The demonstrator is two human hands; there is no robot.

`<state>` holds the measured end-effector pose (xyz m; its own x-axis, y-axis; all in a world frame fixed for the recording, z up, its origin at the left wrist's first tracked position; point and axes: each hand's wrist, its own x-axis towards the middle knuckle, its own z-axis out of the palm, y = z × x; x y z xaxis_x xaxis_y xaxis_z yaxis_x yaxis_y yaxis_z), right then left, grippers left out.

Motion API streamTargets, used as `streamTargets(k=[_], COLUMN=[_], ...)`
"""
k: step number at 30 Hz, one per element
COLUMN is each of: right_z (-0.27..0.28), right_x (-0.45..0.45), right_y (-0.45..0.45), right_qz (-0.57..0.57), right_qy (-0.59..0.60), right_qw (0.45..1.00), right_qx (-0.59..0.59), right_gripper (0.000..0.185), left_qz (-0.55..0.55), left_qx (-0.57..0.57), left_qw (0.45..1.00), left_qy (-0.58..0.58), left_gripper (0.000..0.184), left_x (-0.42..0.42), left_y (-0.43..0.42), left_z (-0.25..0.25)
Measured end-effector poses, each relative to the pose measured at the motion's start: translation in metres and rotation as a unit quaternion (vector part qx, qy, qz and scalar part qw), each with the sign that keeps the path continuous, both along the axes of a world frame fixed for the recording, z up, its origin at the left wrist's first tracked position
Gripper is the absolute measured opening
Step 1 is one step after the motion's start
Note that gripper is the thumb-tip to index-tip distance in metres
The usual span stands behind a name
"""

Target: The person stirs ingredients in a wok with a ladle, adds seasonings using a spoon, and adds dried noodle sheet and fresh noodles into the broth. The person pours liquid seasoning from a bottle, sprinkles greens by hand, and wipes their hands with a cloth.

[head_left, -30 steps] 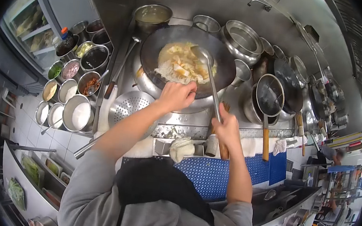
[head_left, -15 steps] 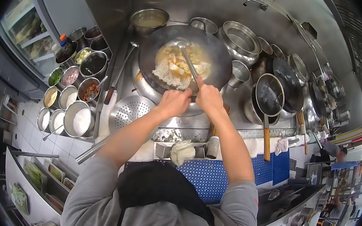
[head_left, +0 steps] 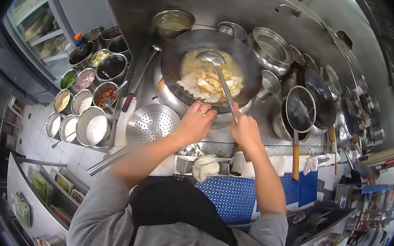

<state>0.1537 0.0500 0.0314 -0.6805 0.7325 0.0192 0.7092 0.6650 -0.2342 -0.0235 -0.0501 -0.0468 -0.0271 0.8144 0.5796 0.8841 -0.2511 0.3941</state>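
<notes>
A large dark wok (head_left: 175, 57) holds noodles, pale chunks and broth (head_left: 205, 81), with some steam over it. My right hand (head_left: 246, 128) is wrapped round the handle of a long metal ladle (head_left: 224, 85), whose bowl rests in the food near the wok's far side. At the wok's near rim is my left hand (head_left: 196, 122), a ring on one finger and its fingers bent together; what they grip, if anything, is hidden. Below that hand, to the left, a round perforated strainer (head_left: 152, 124) lies on the stove.
Seasoning pots (head_left: 93, 126) stand at the left, beside a long-handled tool (head_left: 139, 79). A strainer with a wooden handle (head_left: 296, 154) rests on a pot at the right. Behind the wok are metal bowls (head_left: 173, 22). A cloth (head_left: 206, 167) lies at the front edge.
Since half a second ago, the right hand has drawn back from the wok, and the ladle's handle shows more. The left hand has shifted slightly down and its fingers have rearranged at the near rim.
</notes>
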Motion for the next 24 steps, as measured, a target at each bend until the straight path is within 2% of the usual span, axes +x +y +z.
streamTargets(k=[6, 9, 10, 13, 14, 17, 20, 24], right_z=[-0.007, -0.024, -0.034, -0.019, -0.023, -0.027, -0.056, -0.047], right_x=[0.021, 0.026, 0.029, 0.032, 0.031, 0.017, 0.001, 0.008], right_y=[-0.015, -0.021, -0.016, -0.016, -0.016, -0.023, -0.031, -0.030], right_qz=[-0.033, -0.058, -0.014, -0.107, -0.117, -0.179, -0.228, -0.181], right_qy=[0.072, 0.086, 0.097, 0.213, 0.267, 0.326, 0.407, 0.401], right_qw=[0.992, 0.988, 0.992, 0.930, 0.904, 0.886, 0.834, 0.821], right_qx=[-0.099, -0.114, -0.079, -0.281, -0.312, -0.278, -0.293, -0.363], right_gripper=[0.062, 0.063, 0.063, 0.064, 0.067, 0.071, 0.072, 0.070], left_qz=[-0.003, -0.010, -0.015, -0.030, -0.034, -0.037, -0.032, -0.037], left_qx=[0.010, -0.006, -0.008, -0.013, -0.015, -0.029, -0.036, -0.048], left_qw=[1.000, 1.000, 1.000, 0.999, 0.999, 0.999, 0.999, 0.998], left_qy=[-0.005, -0.008, -0.014, -0.022, -0.019, -0.013, -0.001, -0.002], left_gripper=[0.036, 0.037, 0.036, 0.033, 0.033, 0.032, 0.031, 0.033], left_x=[0.000, -0.001, -0.001, -0.006, -0.008, -0.007, -0.007, -0.007], left_y=[-0.009, -0.013, -0.014, -0.013, -0.013, -0.016, -0.016, -0.015], left_z=[-0.003, -0.002, -0.002, -0.002, -0.004, -0.004, -0.003, 0.000])
